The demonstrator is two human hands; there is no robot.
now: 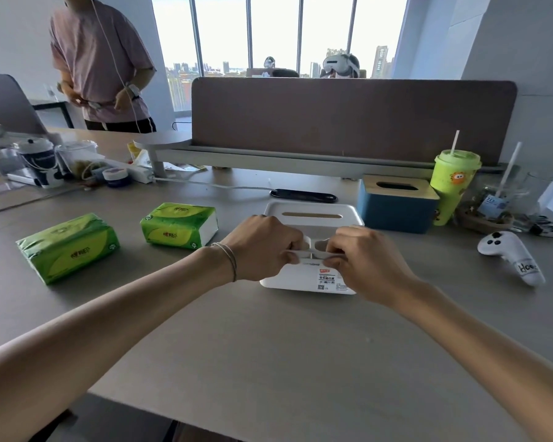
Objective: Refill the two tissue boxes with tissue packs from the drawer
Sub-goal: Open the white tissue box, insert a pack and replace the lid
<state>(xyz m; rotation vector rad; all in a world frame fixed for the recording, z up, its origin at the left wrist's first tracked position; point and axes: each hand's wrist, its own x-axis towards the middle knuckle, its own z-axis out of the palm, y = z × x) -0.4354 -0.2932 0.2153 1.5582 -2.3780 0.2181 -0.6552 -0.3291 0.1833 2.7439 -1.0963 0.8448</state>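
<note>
Both hands cover the middle of the white tissue box [310, 275]: the left hand [262, 247] and right hand [364, 260] curl their fingers around a thin white piece, and how that piece joins the box cannot be told. The label print on the box's near face is too small to read. At 3 o'clock the blue tissue box [393, 208] hides the lower part of the green cup [454, 183]. At 11 o'clock the standing person [99, 59] is cut off by the top edge. At 9 o'clock the jars and cups [42, 164] blur together. Both forearms run out past the bottom edge.
</note>
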